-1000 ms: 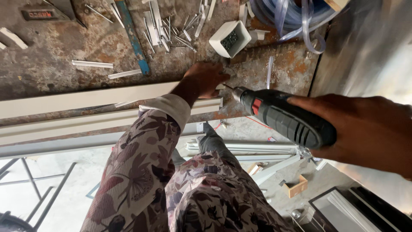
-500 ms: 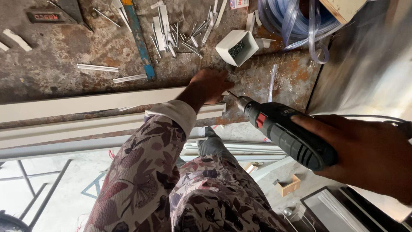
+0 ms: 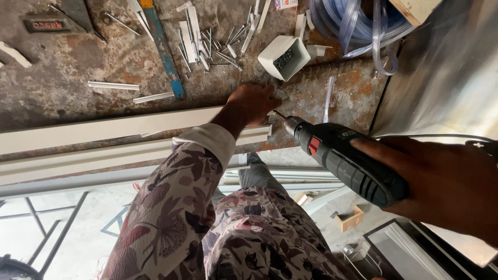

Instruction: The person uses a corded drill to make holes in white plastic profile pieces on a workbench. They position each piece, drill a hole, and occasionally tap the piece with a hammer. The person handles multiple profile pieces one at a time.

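Note:
My left hand [image 3: 252, 105] presses down on the right end of a long white profile strip [image 3: 104, 127] that lies across the rusty workbench [image 3: 62, 98]. A black power drill [image 3: 342, 161] with a red switch is gripped in my right hand [image 3: 441, 186]. Its bit points left at the strip's end, right beside my left fingers. A second white strip [image 3: 78, 161] lies parallel, just nearer to me. My patterned sleeve with a white cuff covers the left forearm.
A small white box of screws [image 3: 284, 56] stands just beyond my left hand. Several loose screws and short white offcuts [image 3: 207, 39] lie scattered at the back, by a blue bar [image 3: 163, 49]. Coiled clear tubing [image 3: 358, 23] sits back right. A metal sheet [image 3: 451, 72] is on the right.
The drill has come a little closer to the strip's end. My left hand stays pressed on the strip.

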`<state>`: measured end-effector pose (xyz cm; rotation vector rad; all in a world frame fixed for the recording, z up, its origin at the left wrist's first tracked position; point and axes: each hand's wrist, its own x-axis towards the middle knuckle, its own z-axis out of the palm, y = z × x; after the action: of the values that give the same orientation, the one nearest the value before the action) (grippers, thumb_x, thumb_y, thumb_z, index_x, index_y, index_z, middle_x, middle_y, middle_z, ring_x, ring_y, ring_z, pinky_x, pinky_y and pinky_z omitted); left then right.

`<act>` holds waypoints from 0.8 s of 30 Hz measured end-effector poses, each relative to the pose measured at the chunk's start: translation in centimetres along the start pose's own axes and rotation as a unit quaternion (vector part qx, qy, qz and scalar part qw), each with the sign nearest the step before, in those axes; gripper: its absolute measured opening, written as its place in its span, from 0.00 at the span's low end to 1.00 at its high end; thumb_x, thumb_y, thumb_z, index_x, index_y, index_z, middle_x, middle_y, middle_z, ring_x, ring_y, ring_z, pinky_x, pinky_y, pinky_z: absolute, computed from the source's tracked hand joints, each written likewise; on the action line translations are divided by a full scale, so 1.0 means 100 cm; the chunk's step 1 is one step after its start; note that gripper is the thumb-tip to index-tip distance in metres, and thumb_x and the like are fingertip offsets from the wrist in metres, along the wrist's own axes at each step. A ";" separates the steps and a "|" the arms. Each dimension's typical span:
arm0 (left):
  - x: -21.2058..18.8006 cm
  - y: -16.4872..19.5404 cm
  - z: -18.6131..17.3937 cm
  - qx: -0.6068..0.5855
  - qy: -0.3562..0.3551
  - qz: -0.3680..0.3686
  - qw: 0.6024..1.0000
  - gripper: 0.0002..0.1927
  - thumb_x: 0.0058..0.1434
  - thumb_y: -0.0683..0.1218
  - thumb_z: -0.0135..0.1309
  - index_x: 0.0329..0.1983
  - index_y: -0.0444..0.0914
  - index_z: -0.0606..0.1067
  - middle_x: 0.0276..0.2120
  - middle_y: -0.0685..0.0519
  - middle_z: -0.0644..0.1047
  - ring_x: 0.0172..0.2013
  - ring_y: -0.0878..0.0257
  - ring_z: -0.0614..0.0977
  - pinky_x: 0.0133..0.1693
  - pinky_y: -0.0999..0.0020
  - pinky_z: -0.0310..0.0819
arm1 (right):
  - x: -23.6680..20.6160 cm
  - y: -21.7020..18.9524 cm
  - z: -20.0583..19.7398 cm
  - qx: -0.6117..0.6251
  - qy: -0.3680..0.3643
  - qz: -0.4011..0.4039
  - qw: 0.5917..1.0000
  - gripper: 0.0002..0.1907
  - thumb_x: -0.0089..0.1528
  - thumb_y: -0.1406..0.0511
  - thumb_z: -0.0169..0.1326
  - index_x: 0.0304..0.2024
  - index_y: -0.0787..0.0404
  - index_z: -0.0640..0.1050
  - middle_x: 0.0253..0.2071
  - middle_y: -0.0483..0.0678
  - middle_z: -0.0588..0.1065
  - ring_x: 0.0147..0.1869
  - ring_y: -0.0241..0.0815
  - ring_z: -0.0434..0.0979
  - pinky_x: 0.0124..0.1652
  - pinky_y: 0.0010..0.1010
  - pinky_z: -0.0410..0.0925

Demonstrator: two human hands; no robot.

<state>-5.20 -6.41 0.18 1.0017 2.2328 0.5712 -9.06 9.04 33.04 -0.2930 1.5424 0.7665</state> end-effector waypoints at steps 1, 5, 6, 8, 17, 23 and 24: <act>0.000 0.000 -0.001 0.003 -0.002 0.001 1.000 0.28 0.63 0.60 0.58 0.65 0.54 0.68 0.56 0.48 0.70 0.55 0.51 0.77 0.52 0.53 0.76 | -0.001 -0.002 -0.002 -0.005 0.001 0.002 1.000 0.56 0.54 0.44 0.61 0.79 0.36 0.48 0.68 0.37 0.67 0.52 0.36 0.85 0.47 0.29 0.82; 0.003 0.000 -0.002 0.003 -0.028 -0.003 1.000 0.28 0.64 0.60 0.57 0.66 0.53 0.67 0.57 0.47 0.68 0.54 0.50 0.76 0.50 0.52 0.77 | -0.004 -0.007 -0.007 -0.042 -0.021 0.021 0.999 0.55 0.55 0.41 0.57 0.79 0.36 0.46 0.70 0.35 0.65 0.54 0.35 0.83 0.44 0.28 0.81; 0.003 0.000 -0.003 0.003 -0.039 -0.005 0.999 0.28 0.64 0.59 0.57 0.66 0.53 0.66 0.57 0.46 0.68 0.54 0.49 0.76 0.49 0.52 0.77 | -0.004 -0.007 -0.008 -0.037 -0.016 0.016 0.999 0.55 0.55 0.40 0.56 0.79 0.36 0.46 0.69 0.35 0.65 0.54 0.35 0.83 0.43 0.28 0.81; 0.003 -0.001 -0.003 0.005 -0.022 -0.001 1.000 0.27 0.64 0.60 0.57 0.65 0.54 0.67 0.57 0.48 0.69 0.55 0.50 0.76 0.51 0.52 0.76 | -0.004 -0.006 -0.010 -0.039 -0.013 0.013 0.999 0.55 0.55 0.40 0.57 0.79 0.36 0.46 0.70 0.35 0.65 0.53 0.34 0.83 0.42 0.28 0.81; 0.003 -0.001 -0.001 -0.001 -0.019 0.001 1.000 0.27 0.64 0.58 0.57 0.66 0.52 0.68 0.56 0.48 0.69 0.56 0.51 0.76 0.53 0.54 0.75 | -0.003 -0.002 -0.012 -0.069 -0.037 0.001 0.997 0.59 0.54 0.42 0.60 0.80 0.36 0.43 0.70 0.35 0.64 0.55 0.33 0.81 0.43 0.27 0.81; 0.005 -0.002 0.001 -0.003 -0.007 0.001 1.000 0.27 0.64 0.58 0.57 0.66 0.52 0.68 0.56 0.49 0.69 0.55 0.51 0.76 0.53 0.54 0.75 | 0.001 0.002 -0.014 -0.064 -0.038 -0.006 0.997 0.59 0.54 0.45 0.62 0.79 0.37 0.43 0.68 0.33 0.65 0.54 0.31 0.82 0.42 0.26 0.81; 0.005 -0.002 0.001 -0.002 -0.009 0.001 1.000 0.27 0.64 0.58 0.57 0.66 0.52 0.68 0.56 0.48 0.70 0.55 0.51 0.76 0.53 0.54 0.75 | 0.002 0.002 -0.014 -0.069 -0.039 -0.008 0.997 0.59 0.54 0.45 0.63 0.78 0.38 0.43 0.68 0.34 0.66 0.53 0.30 0.83 0.42 0.25 0.82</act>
<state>-5.47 -6.17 -0.23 1.0038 2.2145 0.5668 -10.25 8.36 32.87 -0.3720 1.4155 0.8636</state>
